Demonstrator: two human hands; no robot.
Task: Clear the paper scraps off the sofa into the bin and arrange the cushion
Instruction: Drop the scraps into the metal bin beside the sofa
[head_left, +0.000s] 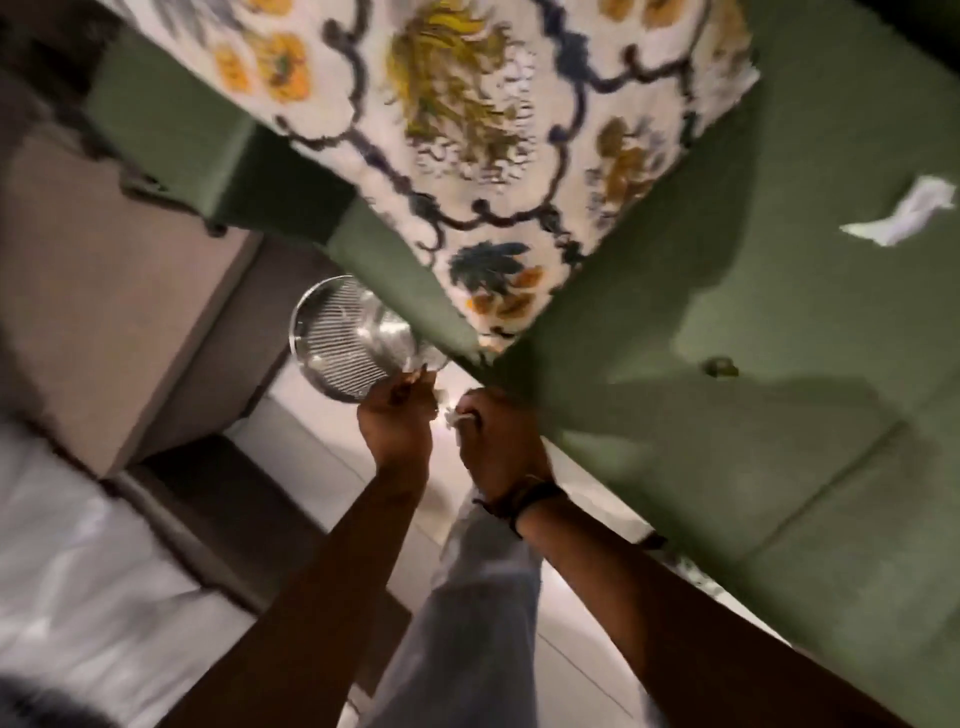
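Note:
A green sofa (727, 467) fills the right side. A white cushion (467, 130) with yellow and blue flowers leans on its armrest at the top. One white paper scrap (904, 210) lies on the seat at the far right. A shiny metal bin (343, 338) stands on the floor beside the sofa's corner. My left hand (397, 421) hovers at the bin's rim; whether it holds anything is unclear. My right hand (498, 431) is closed on a small white paper scrap (453, 418) just beside the bin. The frame is blurred.
A small dark object (719, 366) lies on the sofa seat. A beige cabinet (104, 291) stands to the left of the bin. Pale floor tiles (332, 457) show beneath my arms, and my trouser leg (478, 597) is between them. White bedding (78, 571) lies at the lower left.

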